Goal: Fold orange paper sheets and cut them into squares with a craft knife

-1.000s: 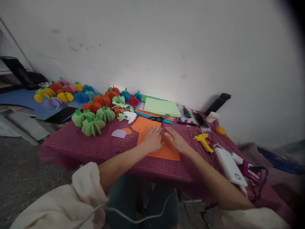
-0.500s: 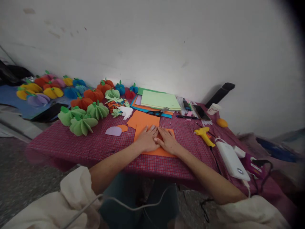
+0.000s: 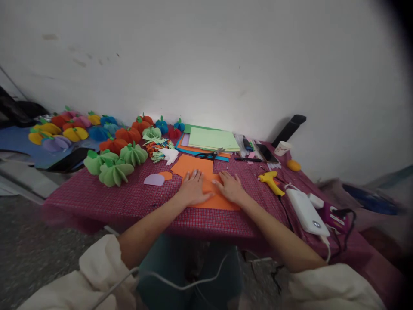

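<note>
A sheet of orange paper (image 3: 211, 199) lies flat in front of me on the red checked tablecloth. My left hand (image 3: 194, 189) rests palm down on its left part, fingers stretched out. On its right part lies my right hand (image 3: 230, 187), flat, with the thumb pointing toward the left hand. A gap of orange paper shows between the two hands. Just behind is another orange piece with a cut edge (image 3: 190, 165). To the left are a lilac paper shape (image 3: 154, 180) and a small orange one (image 3: 166, 175). Black scissors (image 3: 211, 154) lie beyond the hands.
Green paper pumpkins (image 3: 116, 172) stand at the left, with several coloured ones behind. Paper scraps (image 3: 156, 148) lie near a stack of coloured sheets (image 3: 213, 138). At the right are a yellow glue gun (image 3: 271, 183), a white power bank (image 3: 306, 211), a paper cup (image 3: 282, 148) and cables.
My hands came together on the orange sheet, then slid apart to its left and right sides. The view has shifted slightly.
</note>
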`<state>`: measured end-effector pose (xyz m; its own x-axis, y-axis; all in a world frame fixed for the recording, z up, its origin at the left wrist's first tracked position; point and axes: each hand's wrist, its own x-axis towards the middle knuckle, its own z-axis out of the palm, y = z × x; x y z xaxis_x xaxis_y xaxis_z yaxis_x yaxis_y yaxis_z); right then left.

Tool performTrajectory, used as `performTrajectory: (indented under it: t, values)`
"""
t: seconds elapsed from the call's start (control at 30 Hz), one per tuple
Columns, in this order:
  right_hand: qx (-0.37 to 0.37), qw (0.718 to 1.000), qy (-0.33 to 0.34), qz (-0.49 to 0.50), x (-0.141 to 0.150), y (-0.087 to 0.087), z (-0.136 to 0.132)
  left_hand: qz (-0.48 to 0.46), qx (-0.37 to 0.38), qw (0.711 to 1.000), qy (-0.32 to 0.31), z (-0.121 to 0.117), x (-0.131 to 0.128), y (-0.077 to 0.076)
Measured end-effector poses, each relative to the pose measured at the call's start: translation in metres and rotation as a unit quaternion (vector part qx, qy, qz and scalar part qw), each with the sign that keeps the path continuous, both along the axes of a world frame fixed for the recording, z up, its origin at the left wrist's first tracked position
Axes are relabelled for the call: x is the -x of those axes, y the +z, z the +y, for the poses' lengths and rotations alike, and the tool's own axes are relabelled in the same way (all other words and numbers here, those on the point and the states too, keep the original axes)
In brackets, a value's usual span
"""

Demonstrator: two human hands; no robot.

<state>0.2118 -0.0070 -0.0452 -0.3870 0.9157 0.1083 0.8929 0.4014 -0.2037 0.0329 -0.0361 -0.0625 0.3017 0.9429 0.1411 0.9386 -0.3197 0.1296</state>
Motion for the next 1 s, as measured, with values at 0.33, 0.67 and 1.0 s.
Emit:
performTrajectory:
  t: [0.33, 0.67, 1.0]
  values:
    - [0.060, 0.988, 0.140, 0.037, 0.033, -0.005, -0.013, 0.030, 0.005, 1.000, 0.001, -0.001, 0.004, -0.005]
    - [0.071, 0.994, -0.023, -0.085, -0.033, -0.010, 0.002, 0.009, 0.034, 0.997, 0.062, -0.004, 0.014, -0.003]
    - [-0.041, 0.992, -0.091, -0.080, -0.025, -0.003, -0.019, 0.012, -0.091, 0.992, 0.084, -0.033, -0.007, 0.015]
